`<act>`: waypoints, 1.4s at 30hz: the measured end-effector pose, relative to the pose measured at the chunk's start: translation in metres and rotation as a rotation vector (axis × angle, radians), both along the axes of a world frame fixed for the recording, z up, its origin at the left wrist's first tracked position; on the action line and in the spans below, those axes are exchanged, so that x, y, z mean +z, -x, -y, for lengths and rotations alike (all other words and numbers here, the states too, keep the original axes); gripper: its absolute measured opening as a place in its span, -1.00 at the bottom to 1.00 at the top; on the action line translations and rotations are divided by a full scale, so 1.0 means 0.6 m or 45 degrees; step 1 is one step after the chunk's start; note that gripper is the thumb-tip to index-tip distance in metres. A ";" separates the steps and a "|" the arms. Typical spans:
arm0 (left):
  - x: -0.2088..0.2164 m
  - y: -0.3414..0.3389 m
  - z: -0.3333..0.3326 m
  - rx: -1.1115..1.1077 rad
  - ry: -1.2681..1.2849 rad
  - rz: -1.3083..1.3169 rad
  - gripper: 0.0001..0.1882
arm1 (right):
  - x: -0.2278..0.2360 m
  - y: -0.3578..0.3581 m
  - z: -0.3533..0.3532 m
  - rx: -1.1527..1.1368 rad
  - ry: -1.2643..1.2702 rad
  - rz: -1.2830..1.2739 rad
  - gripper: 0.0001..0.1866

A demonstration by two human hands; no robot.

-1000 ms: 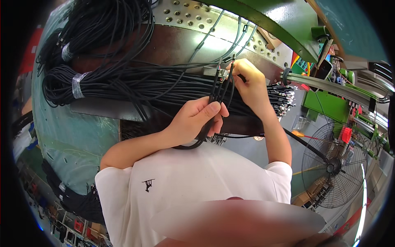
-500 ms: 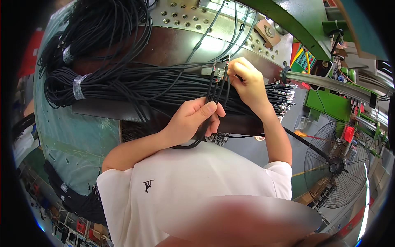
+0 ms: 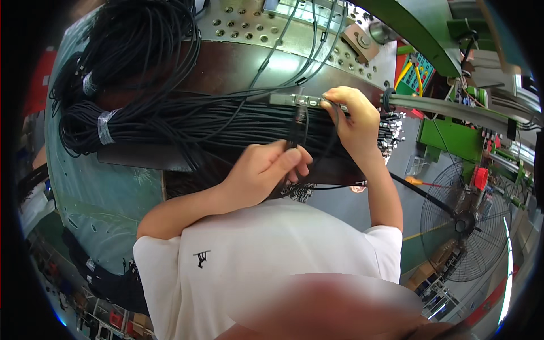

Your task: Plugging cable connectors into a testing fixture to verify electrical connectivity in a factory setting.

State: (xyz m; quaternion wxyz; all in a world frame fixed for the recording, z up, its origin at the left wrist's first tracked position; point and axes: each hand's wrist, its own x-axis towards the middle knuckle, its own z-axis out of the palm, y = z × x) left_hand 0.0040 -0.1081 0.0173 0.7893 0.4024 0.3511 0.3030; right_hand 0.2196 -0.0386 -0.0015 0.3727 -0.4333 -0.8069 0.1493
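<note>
My left hand [image 3: 269,170] is closed around several black cables [image 3: 296,129], whose upper ends are smeared by motion. To its right, my right hand [image 3: 357,119] pinches a single thin black cable [image 3: 338,120] between thumb and fingertips, beside a narrow metal strip with small slots [image 3: 283,100]. The tip of that cable is mostly hidden by the fingers. Behind and beneath both hands lies a thick bundle of black cables [image 3: 187,122], tied with clear tape [image 3: 106,126] at its looped left end. Its silvery connector ends [image 3: 394,133] stick out at the right.
A second coiled cable bundle [image 3: 136,48] rests at the back left. A perforated metal plate [image 3: 243,25] with a bolted block [image 3: 360,43] lies at the back, under a green machine frame [image 3: 416,28]. A black fan [image 3: 463,225] stands at the right. Green sheeting [image 3: 107,195] covers the left side.
My right hand has moved slightly right, away from the cables in my left hand, and a single cable now runs down from its fingertips. The left hand's cables now look blurred.
</note>
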 end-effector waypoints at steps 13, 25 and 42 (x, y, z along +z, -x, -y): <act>-0.011 -0.007 -0.015 -0.084 0.218 0.167 -0.59 | -0.017 -0.004 0.006 0.047 0.129 0.255 -0.83; -0.015 -0.014 -0.016 -0.075 0.213 0.159 -0.61 | -0.015 -0.011 -0.005 0.097 0.303 0.152 -0.79; 0.047 -0.011 -0.046 0.059 -0.874 -0.389 -0.63 | 0.017 -0.056 0.005 0.032 0.105 0.114 -0.83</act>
